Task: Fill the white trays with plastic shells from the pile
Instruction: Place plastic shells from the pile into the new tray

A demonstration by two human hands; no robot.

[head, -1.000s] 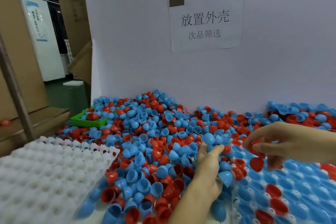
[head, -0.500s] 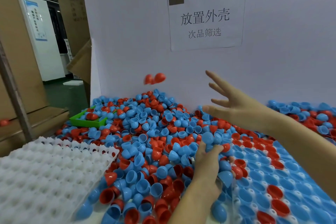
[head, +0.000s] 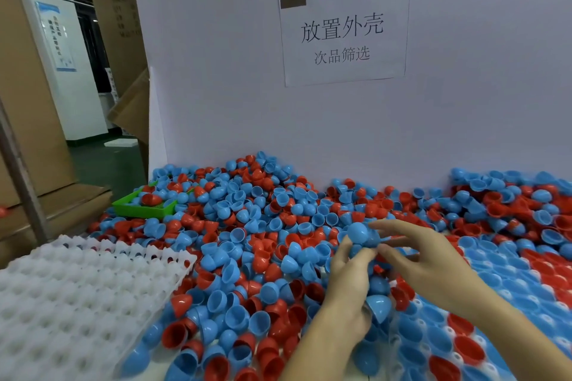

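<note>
Pile (head: 263, 226) lies between left tray (head: 77, 297) and, seemingly, right tray (head: 510, 303).

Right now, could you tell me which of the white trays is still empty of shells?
The white tray on the left; its pockets are bare, while the right-hand tray is packed with blue and red shells.

The right hand (head: 424, 260), flung up and open half a second ago, has dropped beside the left hand (head: 349, 275), fingers on a blue shell (head: 359, 233); the airborne red shells are gone.
</note>
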